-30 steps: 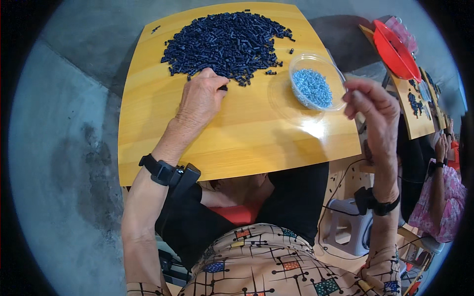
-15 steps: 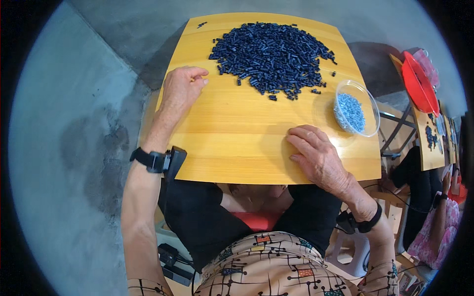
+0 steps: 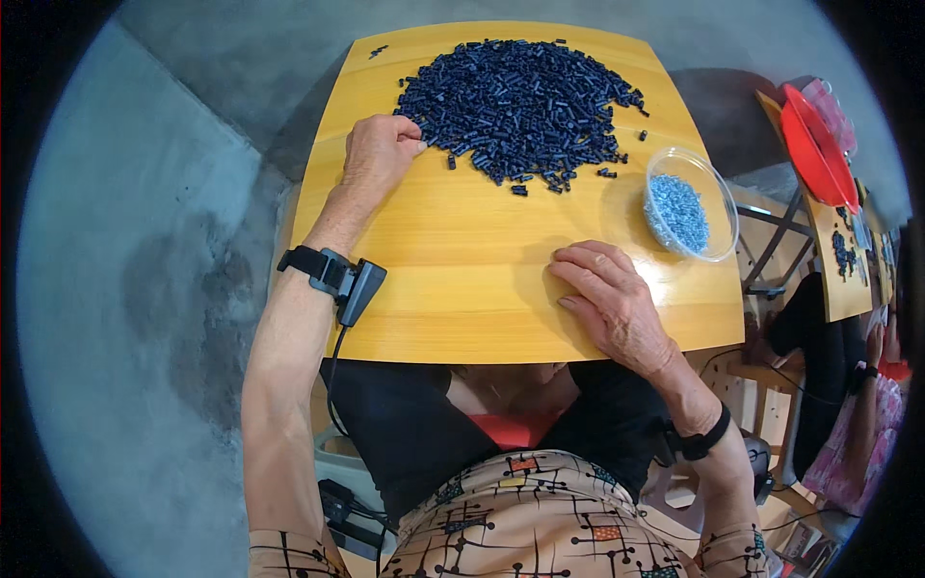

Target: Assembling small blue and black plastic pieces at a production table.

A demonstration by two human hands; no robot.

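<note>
A broad heap of small dark blue-black plastic pieces [image 3: 511, 106] covers the far middle of the yellow wooden table [image 3: 443, 260]. At its left edge is my left hand [image 3: 381, 152], thumb and forefinger closed in a pinch against the outermost pieces. Whatever lies between those fingertips is too small to make out. My right hand [image 3: 612, 299] rests palm down near the front right of the table, fingers loosely extended and holding nothing. Beyond it, to the right, stands a clear round plastic bowl [image 3: 725, 236] with many small shiny silvery-blue bits [image 3: 679, 212] inside.
A few dark pieces [image 3: 378, 51] lie apart at the far left corner. On the right, past the table edge, are a red basin [image 3: 814, 144] and another table [image 3: 829, 270] with dark pieces. A person in a pink patterned top [image 3: 848, 453] sits there. A grey wall [image 3: 145, 289] stands left.
My left hand has moved right to the heap's edge, and its fingers have closed into a pinch. My right hand stays resting on the table. The view has shifted slightly.
</note>
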